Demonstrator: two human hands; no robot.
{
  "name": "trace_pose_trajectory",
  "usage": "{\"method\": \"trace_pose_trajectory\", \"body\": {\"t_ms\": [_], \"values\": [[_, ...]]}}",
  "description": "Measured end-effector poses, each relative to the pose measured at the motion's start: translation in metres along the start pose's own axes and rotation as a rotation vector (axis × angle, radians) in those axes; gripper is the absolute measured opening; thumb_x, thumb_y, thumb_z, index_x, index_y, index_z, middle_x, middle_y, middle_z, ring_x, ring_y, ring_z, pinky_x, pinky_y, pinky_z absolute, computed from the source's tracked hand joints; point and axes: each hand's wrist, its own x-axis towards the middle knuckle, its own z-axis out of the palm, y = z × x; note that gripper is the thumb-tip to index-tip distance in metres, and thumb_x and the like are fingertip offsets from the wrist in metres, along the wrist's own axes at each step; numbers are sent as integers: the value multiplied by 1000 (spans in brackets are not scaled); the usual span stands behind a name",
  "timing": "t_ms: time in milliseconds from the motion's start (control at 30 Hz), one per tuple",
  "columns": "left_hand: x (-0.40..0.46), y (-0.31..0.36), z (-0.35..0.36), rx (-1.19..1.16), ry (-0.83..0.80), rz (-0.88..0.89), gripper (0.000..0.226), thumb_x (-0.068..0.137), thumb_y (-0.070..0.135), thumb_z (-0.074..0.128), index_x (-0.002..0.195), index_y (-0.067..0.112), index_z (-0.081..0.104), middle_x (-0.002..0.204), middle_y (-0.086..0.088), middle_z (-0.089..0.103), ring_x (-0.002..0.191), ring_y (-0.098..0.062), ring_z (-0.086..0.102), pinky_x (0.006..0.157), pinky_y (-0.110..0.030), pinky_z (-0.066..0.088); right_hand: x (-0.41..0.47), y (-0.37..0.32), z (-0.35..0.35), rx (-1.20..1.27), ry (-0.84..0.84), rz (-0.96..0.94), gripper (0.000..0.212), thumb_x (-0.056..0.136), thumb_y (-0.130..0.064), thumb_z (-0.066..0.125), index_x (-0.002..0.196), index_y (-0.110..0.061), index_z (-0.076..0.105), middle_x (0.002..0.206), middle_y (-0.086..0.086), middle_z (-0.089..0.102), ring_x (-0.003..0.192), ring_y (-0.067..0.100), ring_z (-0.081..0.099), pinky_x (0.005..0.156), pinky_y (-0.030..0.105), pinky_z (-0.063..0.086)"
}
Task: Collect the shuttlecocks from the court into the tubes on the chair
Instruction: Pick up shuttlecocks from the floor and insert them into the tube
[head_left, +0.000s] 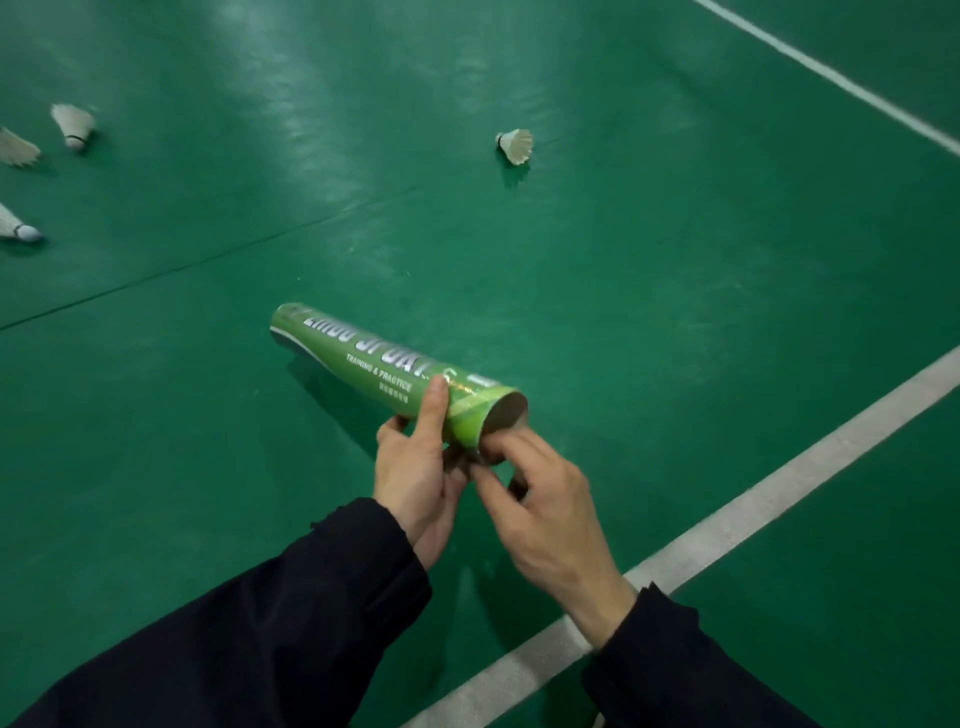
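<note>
Green tube (384, 371) with white lettering, held above the court (675, 312), near end open. Left hand (415, 467) grips it; right hand (540, 499) fingers curled at mouth, contents unclear. Shuttlecock (515, 145) beyond; others at the left edge, cropped.

- The tube (374, 364) looked like cardboard: glossy green printed wrap, matt brown inside.
- The shuttlecocks (515, 146) had white feathers and pale, smooth caps.
- The floor (649, 270) was green, smooth, with a soft sheen.
- The sleeves (291, 613) were dark matt cloth.
</note>
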Motion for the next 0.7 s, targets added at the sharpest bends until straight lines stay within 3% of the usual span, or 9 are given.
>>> {"method": "trace_pose_trajectory", "body": {"t_ms": [100, 233, 333, 400, 467, 533, 600, 700], "values": [[-1, -1, 6, 37, -12, -9, 82, 82, 44, 73, 149, 8, 42, 112, -12, 78, 88, -17, 78, 64, -25, 60, 3, 3, 0, 33, -117, 39, 12, 101, -29, 55, 105, -28, 66, 99, -20, 64, 87, 0, 62, 73, 16, 47], [11, -4, 11, 30, -40, -10, 89, 77, 45, 73, 151, 8, 39, 108, -10, 77, 85, -15, 78, 62, -24, 60, 15, 12, -1, 20, -179, 98, 21, 98, -45, 43, 96, -32, 58, 88, -24, 59, 79, 0, 58, 72, 32, 52], [26, -8, 11, 60, -44, -7, 91, 75, 45, 74, 151, 11, 38, 117, -12, 76, 91, -17, 78, 68, -26, 61, 26, 17, 0, 19, -244, 148, 22, 96, -46, 45, 90, -29, 57, 87, -14, 63, 76, 10, 63, 72, 45, 54], [37, -8, 10, 82, -45, -4, 90, 74, 46, 75, 150, 10, 41, 118, -13, 76, 100, -23, 77, 79, -34, 62, 33, 18, -4, 17, -219, 114, 16, 94, -42, 53, 96, -30, 63, 95, -14, 66, 84, 8, 64, 76, 40, 54], [52, 0, 17, 115, -57, -4, 90, 73, 48, 77, 147, 10, 43, 117, -13, 77, 104, -25, 77, 88, -41, 60, 44, 16, -16, 20, -160, 56, 18, 92, -36, 61, 108, -31, 68, 106, -19, 67, 96, 2, 63, 81, 26, 52], [65, 14, 35, 157, -91, 9, 88, 73, 48, 77, 147, 14, 44, 114, -9, 79, 100, -22, 77, 82, -40, 60, 58, 16, -42, 53, -152, 67, 26, 91, -31, 66, 117, -31, 71, 117, -22, 67, 103, 0, 64, 82, 16, 49], [73, 31, 65, 204, -125, 26, 85, 73, 47, 77, 146, 17, 45, 113, -5, 79, 96, -18, 78, 73, -36, 60, 76, 14, -79, 93, -198, 123, 29, 92, -29, 68, 119, -39, 70, 122, -28, 66, 94, 0, 66, 76, 12, 47], [71, 57, 127, 253, -218, 34, 79, 76, 43, 75, 145, 15, 46, 108, -2, 80, 92, -16, 78, 72, -37, 59, 99, 1, -145, 51, -184, 160, 37, 92, -35, 67, 126, -49, 65, 118, -41, 63, 83, -5, 65, 71, 7, 42]]}}
